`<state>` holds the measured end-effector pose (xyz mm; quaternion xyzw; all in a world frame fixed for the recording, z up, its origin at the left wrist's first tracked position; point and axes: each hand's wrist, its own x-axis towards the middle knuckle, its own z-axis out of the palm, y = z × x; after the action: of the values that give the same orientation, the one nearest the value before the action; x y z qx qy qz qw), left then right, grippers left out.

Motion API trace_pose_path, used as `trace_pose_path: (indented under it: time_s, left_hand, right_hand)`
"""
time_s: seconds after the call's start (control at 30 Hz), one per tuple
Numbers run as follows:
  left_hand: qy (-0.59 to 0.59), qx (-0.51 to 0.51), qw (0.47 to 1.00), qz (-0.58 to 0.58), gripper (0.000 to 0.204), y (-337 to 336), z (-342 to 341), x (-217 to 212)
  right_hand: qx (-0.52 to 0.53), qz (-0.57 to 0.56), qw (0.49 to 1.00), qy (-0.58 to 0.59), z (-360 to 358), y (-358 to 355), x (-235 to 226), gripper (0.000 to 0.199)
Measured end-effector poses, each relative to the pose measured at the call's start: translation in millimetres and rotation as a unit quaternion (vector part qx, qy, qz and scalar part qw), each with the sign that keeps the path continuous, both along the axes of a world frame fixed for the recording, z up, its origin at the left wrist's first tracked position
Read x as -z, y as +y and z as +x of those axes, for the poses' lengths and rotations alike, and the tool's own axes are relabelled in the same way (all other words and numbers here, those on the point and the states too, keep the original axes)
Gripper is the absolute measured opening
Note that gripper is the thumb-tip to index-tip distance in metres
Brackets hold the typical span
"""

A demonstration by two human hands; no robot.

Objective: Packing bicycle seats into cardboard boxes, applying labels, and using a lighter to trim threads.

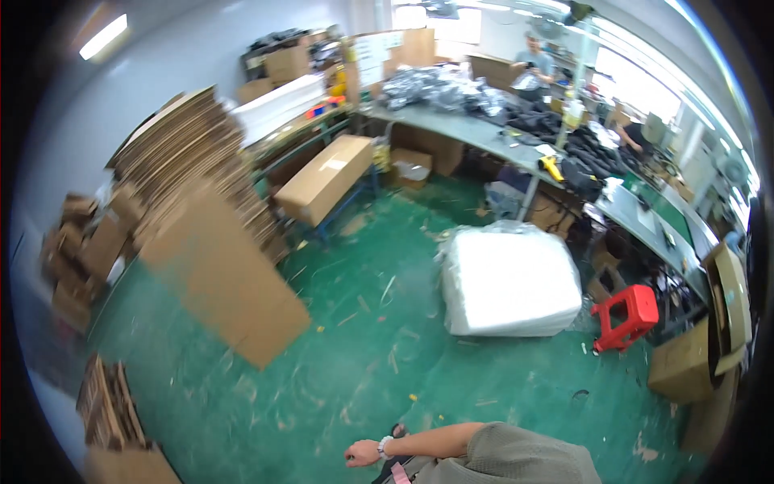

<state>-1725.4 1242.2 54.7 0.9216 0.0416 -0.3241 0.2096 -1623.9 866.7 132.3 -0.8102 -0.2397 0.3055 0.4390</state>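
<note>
Only one of my arms shows, at the bottom edge in a grey sleeve, and I take it for my left. My left hand (362,454) hangs low over the green floor (363,355) with a pale band on the wrist. Its fingers are curled in and nothing is in them. It touches nothing; the toe of a sandal (399,431) is just beside it. A big flat cardboard sheet (230,282), blurred, leans out from a tall stack of flattened cartons (189,153) to the upper left. My right hand is out of view.
A large white wrapped bundle (508,282) lies mid-floor beside a red plastic stool (629,315). A long brown box (326,177) rests on a blue trolley. Grey worktables (451,125) piled with dark garments run along the back and right, where a person (534,68) stands. Open cartons (701,355) sit at right.
</note>
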Motion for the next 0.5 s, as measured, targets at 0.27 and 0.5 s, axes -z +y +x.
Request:
trace_pose_path:
  time_s: [0.27,0.5]
  left_hand:
    - [-0.037,0.182,0.970,0.157,0.039,-188.5,363.5,-18.4]
    - [-0.117,-0.173,0.913,-0.349,0.029,-464.1,726.4,-49.1]
  right_hand:
    - [0.738,-0.013,0.635,0.228,121.0,-419.3,72.3,0.032]
    - [0.851,-0.212,0.383,0.290,135.0,-648.3,171.9,0.031]
